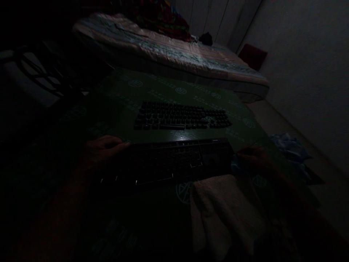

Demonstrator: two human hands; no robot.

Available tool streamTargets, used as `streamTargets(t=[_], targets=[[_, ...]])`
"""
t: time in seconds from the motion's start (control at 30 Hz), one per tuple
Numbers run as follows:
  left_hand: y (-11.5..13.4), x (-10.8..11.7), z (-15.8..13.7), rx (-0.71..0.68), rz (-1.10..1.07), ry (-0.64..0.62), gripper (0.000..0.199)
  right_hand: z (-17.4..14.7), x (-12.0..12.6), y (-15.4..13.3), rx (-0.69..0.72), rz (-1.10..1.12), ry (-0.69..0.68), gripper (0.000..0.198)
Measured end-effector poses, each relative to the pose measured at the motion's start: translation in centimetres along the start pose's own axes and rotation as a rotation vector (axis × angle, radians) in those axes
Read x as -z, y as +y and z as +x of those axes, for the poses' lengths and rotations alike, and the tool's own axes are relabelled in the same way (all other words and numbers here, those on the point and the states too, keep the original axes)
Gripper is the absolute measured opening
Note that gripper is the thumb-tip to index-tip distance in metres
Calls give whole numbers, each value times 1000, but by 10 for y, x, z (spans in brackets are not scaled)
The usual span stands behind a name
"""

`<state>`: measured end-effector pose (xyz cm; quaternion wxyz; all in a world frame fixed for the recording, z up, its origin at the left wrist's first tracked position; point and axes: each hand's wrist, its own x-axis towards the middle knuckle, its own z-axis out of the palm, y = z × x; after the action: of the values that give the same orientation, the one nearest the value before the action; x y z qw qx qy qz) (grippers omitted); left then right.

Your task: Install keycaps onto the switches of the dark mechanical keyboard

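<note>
To work well, we should keep the keyboard [160, 160] steady on the desk [122, 112], between our left grip [105, 147] at one end and right grip [252, 156] near the other, clear of the keycaps [172, 127] laid out beyond. In this gloom, we cannot tell whether either is spread or pinching.

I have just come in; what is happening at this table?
In dim light, a person's left hand is at the left end of a dark keyboard base, and the right hand is at its right end, by a bluish item too dark to identify. Loose black keycaps lie in rows beyond the base on the green tabletop; a beige cloth lies nearer.
</note>
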<state>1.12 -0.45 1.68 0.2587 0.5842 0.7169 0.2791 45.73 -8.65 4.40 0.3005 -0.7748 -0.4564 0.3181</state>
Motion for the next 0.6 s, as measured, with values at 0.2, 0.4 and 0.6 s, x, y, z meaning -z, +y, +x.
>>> streamTargets(t=[0.2,0.4,0.6], targets=[[-1,0,1,-20,-5,15,42,-1,1,-2,107,-2,-32,32],[-1,0,0,-12,-6,30,42,7,5,2,179,-104,-83,28],[-3,0,1,-11,6,23,41,5,-6,-7,302,-95,-237,25]])
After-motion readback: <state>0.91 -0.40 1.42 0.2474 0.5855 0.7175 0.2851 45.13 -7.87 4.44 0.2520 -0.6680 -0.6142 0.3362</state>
